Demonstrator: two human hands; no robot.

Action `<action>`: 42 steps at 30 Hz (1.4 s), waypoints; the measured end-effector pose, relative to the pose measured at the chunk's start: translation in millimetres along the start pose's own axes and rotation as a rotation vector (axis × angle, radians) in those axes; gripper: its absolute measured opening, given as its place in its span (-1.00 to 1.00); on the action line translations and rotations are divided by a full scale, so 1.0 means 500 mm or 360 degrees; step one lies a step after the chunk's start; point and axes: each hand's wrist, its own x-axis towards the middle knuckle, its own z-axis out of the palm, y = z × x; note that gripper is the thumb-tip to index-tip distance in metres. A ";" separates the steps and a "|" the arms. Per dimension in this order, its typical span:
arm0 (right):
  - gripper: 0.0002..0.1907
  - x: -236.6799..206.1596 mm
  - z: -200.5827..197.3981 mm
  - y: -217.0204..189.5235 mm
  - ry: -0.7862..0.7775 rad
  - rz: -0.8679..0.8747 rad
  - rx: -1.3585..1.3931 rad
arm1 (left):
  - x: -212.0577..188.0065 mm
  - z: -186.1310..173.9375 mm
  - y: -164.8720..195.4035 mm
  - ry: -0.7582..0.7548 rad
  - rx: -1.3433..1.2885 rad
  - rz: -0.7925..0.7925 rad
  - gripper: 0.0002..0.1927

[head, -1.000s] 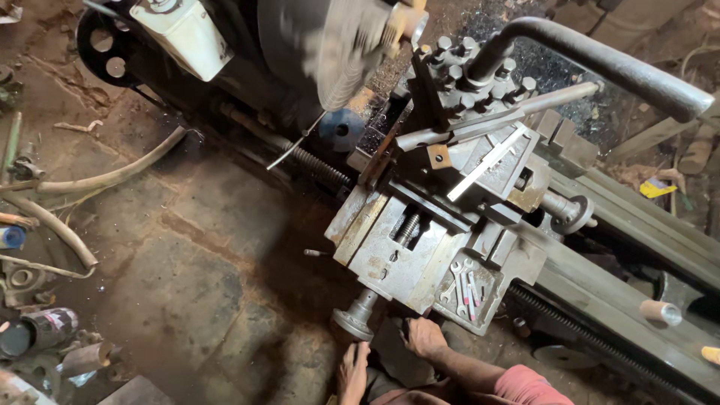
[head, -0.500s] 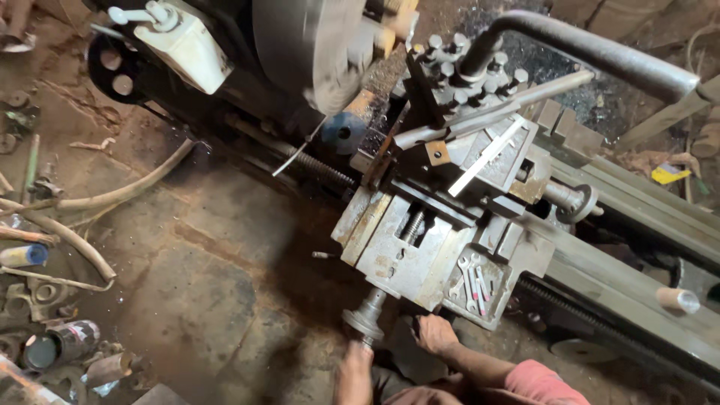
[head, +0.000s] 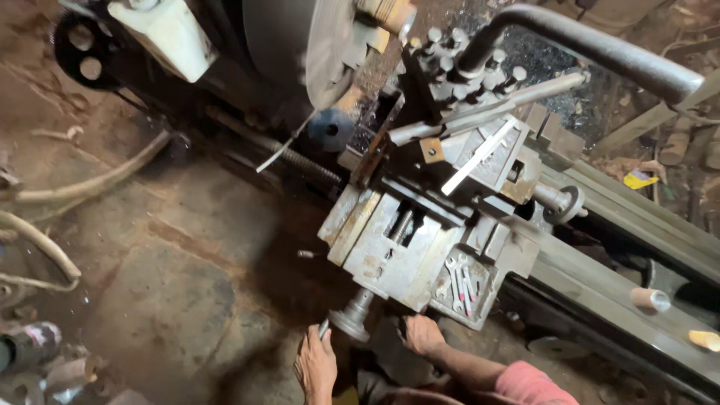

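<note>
Two hands at lathe carriage (head: 420, 247): left hand (head: 316, 365) grasping handwheel (head: 352, 321) crank; right hand (head: 421, 335) grip unclear. Sleeve snag risk w/ chuck (head: 300, 45) spinning.

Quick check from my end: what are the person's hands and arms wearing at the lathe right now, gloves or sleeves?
No gloves: the left hand and right hand are both bare, with no rings or wristbands visible. The right forearm is uncovered up to a short pinkish-red sleeve at the lower frame edge. The left arm is mostly out of frame, so its sleeve cannot be seen.
</note>
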 end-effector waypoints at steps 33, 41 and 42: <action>-0.61 -0.017 0.003 0.018 -0.0081 0.0026 0.0063 | -0.104 0.038 0.052 -0.0016 -0.0054 0.0025 -0.49; -0.60 -0.018 0.012 0.014 0.0110 -0.0094 -0.0011 | -0.048 0.038 0.057 -0.0417 0.0492 0.0015 -0.73; -0.60 -0.017 0.012 0.014 0.0084 -0.0070 -0.0007 | -0.033 0.032 0.053 -0.0538 0.0577 -0.0095 -0.72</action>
